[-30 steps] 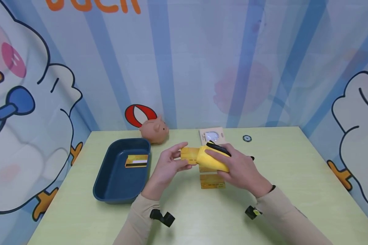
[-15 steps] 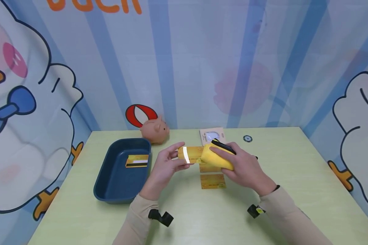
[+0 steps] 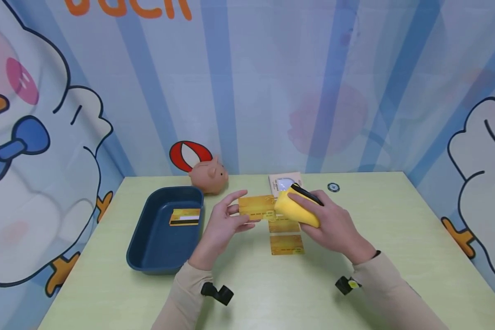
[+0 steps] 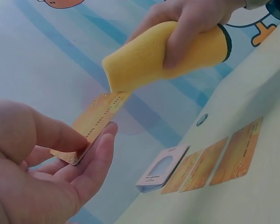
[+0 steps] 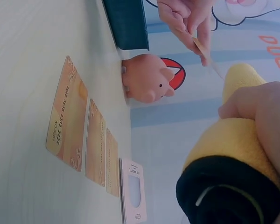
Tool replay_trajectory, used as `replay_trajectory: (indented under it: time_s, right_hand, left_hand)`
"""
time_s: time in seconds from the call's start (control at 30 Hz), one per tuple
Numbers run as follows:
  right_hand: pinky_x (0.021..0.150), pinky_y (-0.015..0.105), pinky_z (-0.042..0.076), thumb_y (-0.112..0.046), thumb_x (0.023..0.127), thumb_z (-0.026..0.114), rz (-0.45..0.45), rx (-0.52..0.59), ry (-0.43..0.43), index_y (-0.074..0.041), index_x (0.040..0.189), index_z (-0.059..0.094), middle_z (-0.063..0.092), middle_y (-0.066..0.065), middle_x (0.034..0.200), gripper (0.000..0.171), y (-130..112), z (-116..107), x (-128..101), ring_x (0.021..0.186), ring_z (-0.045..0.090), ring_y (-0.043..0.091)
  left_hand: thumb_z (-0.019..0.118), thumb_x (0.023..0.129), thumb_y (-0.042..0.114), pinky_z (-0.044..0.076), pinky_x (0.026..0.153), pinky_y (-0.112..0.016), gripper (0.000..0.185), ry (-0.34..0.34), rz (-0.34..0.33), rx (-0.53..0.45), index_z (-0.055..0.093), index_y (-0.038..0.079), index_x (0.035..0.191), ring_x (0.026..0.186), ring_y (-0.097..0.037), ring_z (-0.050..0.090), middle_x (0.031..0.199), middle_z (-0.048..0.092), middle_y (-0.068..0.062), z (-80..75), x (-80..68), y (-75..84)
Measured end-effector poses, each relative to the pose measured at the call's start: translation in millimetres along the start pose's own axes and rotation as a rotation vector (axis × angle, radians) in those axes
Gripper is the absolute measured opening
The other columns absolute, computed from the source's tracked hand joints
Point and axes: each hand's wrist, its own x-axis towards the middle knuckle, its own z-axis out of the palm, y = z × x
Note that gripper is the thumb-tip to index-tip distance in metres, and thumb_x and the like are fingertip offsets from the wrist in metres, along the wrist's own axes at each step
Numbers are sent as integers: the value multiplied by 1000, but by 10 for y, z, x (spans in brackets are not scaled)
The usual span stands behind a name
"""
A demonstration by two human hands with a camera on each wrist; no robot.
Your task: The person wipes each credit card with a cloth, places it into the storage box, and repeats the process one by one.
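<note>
Your left hand (image 3: 222, 224) pinches a gold plastic bank card (image 3: 256, 206) by its left end, thumb on top and fingers beneath, and holds it in the air above the middle of the pale green table (image 3: 396, 238). Your right hand (image 3: 334, 224) has its fingers curled round a rolled yellow cloth with black trim (image 3: 296, 212) — the cloth's near tip touches the card's right end.

Below the hands, more gold cards lie flat on the table in a row running from near to far; the nearest one (image 3: 286, 244) is fully in view. A white card in a clear sleeve (image 3: 281, 182) lies just beyond them. To the left stands a dark blue rectangular plastic tray (image 3: 148, 250) with another gold card (image 3: 184, 217) inside it. A pink rubber pig figure (image 3: 208, 175) sits at the far edge — close behind the tray. A small round blue-and-white token (image 3: 333, 187) lies far right.
</note>
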Motion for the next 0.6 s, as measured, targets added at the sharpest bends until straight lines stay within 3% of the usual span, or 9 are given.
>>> replay_trajectory:
  time_s: [0.17,0.33,0.6]
  right_hand:
    - [57,28,44,-20,85,71,6,26,11,-40,149,46,54,12,124,72,14,-18,-15,79,54,16]
    - [58,28,44,-20,85,72,9,36,16,-39,149,47,54,11,123,71,10,-30,-25,82,54,17]
    - [59,28,44,-20,85,73,10,49,23,-39,149,47,54,11,123,71,4,-35,-35,81,53,16]
  left_hand:
    - [58,94,-7,62,79,-39,51,22,9,34,55,13,141,107,-38,70,129,66,-18,5,7,-34]
    - [58,97,-3,62,80,-39,33,35,22,97,63,3,129,104,-30,71,124,68,-18,27,20,-64]
    - [59,96,-4,61,84,-39,24,71,64,136,69,0,117,100,-27,71,117,71,-19,46,19,-76]
